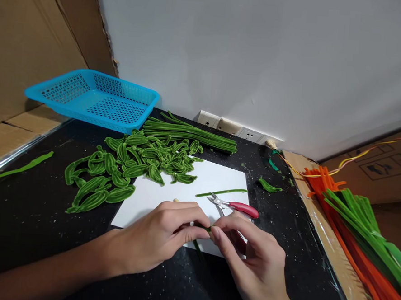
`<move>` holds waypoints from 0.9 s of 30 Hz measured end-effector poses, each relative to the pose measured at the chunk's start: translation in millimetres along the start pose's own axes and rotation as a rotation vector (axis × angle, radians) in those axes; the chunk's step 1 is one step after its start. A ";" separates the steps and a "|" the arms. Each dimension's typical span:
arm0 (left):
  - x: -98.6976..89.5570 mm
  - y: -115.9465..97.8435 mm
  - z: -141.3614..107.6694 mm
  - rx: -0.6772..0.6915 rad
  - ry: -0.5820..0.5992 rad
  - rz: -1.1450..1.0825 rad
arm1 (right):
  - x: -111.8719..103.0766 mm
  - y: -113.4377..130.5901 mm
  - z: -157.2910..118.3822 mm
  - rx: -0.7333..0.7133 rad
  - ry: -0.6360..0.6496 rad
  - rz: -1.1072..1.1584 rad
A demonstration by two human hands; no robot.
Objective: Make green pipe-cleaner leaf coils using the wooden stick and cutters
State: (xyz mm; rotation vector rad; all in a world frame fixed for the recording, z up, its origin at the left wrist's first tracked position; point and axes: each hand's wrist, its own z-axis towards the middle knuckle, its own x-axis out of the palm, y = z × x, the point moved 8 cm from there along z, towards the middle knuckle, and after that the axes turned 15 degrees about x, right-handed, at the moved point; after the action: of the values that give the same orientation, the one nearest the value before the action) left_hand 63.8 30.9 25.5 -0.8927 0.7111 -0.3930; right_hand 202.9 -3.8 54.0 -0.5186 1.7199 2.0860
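Note:
Between my two hands is a short green pipe cleaner (198, 248), pinched at the fingertips, with one end hanging below them. My left hand (161, 236) closes thumb and forefinger on it from the left. From the right, my right hand (251, 255) pinches it, fingertips touching those of the left. Just beyond the right hand, red-handled pliers (244, 209) lie on a white sheet (177, 196), their jaws apart and one handle partly hidden. A straight green pipe cleaner piece (221, 193) rests on the sheet behind the pliers. Many green leaf shapes (119, 197) are heaped to the left.
A blue perforated basket (149, 102) stands at the back left, beside a bundle of long green pipe cleaners (191, 135). Wall sockets (229, 126) line the back. Orange strips (344, 240) and a green bundle (368, 228) lie at right. One leaf shape (269, 186) sits apart.

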 end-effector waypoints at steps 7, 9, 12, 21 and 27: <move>5.7 0.1 -6.4 0.038 0.013 0.078 | -1.5 2.0 -2.0 -0.005 -0.073 -0.030; 5.8 3.7 -7.1 -0.018 -0.025 0.045 | -1.4 7.2 -5.0 -0.078 -0.102 -0.074; 6.3 9.9 -8.5 -0.144 -0.083 -0.050 | -1.3 10.5 -8.2 -0.135 -0.129 -0.116; 26.5 12.6 -12.5 -0.436 -0.150 -0.670 | -11.3 14.1 -12.7 -0.156 -0.225 -0.077; 33.8 24.6 -15.3 -0.468 -0.206 -0.761 | -5.2 21.3 -13.8 -0.259 -0.245 -0.171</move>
State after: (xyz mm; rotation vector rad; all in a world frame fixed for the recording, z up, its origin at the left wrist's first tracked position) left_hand 77.5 16.6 -14.4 -1.6247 0.2440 -0.8103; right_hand 196.9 -21.4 72.1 -0.4446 1.2360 2.1571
